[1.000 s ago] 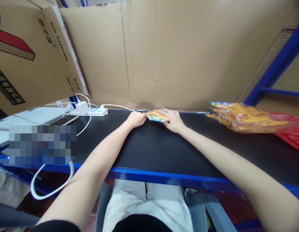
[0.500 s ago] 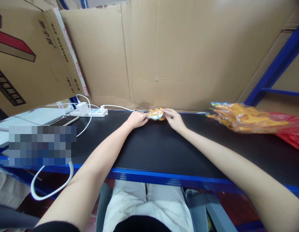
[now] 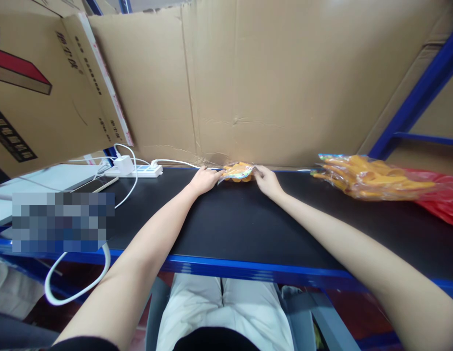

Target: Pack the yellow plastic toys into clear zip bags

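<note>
Packet of orange pieces in clear film, colourful printed edge, sits at the far edge of the counter, right against the cardboard wall. Long axis runs left-right along that edge, lying flat. Print on the packet too small to read.

Left hand pinches the packet's left end, fingers closed on the film. Right hand grips the right end, fingertips narrow on the wrapper. Both hands rest on the counter.

Vs 0.5 s ago: the packet looks stretched a bit wider between the hands, with the film flap now showing on the left side. At 1.0 s ago the right hand lay flat over the packet; now it only holds the end.

Other writing: cardboard box at far left has black printed characters along its flap and on a side label, not legible from here.

Bigger stack of similar orange packets near the right edge of the counter, well apart, partly on a red bag. White power strip with a charger and cables at the far left.
</note>
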The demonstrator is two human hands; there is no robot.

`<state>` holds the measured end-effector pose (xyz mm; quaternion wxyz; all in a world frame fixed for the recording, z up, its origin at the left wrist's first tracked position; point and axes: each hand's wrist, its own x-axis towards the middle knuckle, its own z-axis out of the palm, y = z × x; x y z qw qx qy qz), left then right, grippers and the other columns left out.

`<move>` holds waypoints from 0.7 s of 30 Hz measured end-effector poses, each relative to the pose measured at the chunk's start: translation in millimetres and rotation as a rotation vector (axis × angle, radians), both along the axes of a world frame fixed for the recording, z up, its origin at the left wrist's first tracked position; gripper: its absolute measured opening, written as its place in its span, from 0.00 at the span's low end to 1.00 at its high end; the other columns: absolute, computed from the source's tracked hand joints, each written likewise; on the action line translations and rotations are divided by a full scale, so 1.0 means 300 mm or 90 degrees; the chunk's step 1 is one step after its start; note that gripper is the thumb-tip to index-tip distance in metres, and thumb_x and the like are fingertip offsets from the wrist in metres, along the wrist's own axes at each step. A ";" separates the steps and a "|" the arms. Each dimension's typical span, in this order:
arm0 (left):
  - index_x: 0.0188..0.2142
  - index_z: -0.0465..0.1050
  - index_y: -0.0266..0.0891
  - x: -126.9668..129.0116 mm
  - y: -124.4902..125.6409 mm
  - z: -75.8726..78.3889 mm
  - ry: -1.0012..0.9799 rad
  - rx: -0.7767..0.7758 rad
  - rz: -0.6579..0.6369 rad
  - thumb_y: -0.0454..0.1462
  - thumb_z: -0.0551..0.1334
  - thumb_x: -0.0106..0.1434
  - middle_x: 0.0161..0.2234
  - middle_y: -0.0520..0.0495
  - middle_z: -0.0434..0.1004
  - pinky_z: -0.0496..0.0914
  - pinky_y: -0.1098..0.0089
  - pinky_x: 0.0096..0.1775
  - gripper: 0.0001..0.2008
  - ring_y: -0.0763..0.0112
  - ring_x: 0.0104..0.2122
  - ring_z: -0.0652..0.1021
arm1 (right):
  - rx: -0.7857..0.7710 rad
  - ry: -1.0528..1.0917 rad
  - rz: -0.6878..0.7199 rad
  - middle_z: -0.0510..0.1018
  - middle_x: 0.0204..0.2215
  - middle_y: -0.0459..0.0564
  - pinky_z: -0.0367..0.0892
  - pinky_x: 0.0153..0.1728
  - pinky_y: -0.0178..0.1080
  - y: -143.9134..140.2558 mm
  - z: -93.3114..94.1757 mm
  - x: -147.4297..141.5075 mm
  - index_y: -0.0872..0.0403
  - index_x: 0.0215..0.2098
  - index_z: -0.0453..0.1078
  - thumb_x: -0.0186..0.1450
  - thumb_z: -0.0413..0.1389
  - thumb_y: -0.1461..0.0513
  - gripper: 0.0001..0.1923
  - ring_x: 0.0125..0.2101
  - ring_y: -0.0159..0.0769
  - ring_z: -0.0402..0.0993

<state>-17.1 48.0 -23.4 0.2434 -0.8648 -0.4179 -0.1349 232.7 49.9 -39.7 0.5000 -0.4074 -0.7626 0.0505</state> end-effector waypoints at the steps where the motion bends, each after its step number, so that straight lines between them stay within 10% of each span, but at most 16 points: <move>1: 0.52 0.65 0.38 0.003 -0.001 0.002 -0.020 0.007 0.000 0.36 0.46 0.66 0.37 0.42 0.77 0.61 0.67 0.41 0.18 0.66 0.37 0.76 | 0.038 -0.047 -0.021 0.75 0.42 0.55 0.64 0.44 0.45 -0.006 0.010 0.007 0.55 0.42 0.71 0.65 0.44 0.59 0.17 0.43 0.42 0.70; 8: 0.51 0.65 0.41 0.020 -0.006 0.013 -0.207 0.014 0.011 0.36 0.45 0.67 0.40 0.45 0.77 0.64 0.68 0.40 0.17 0.67 0.37 0.77 | 0.158 -0.363 -0.199 0.73 0.38 0.55 0.63 0.35 0.42 -0.067 0.126 0.080 0.54 0.37 0.74 0.65 0.45 0.59 0.15 0.36 0.41 0.69; 21: 0.61 0.51 0.43 0.034 -0.057 0.025 -0.032 -0.021 -0.050 0.57 0.51 0.58 0.43 0.40 0.75 0.59 0.64 0.43 0.36 0.60 0.42 0.74 | -0.003 -0.290 -0.070 0.76 0.39 0.55 0.65 0.42 0.42 -0.030 0.161 0.109 0.55 0.47 0.71 0.66 0.44 0.56 0.20 0.40 0.41 0.72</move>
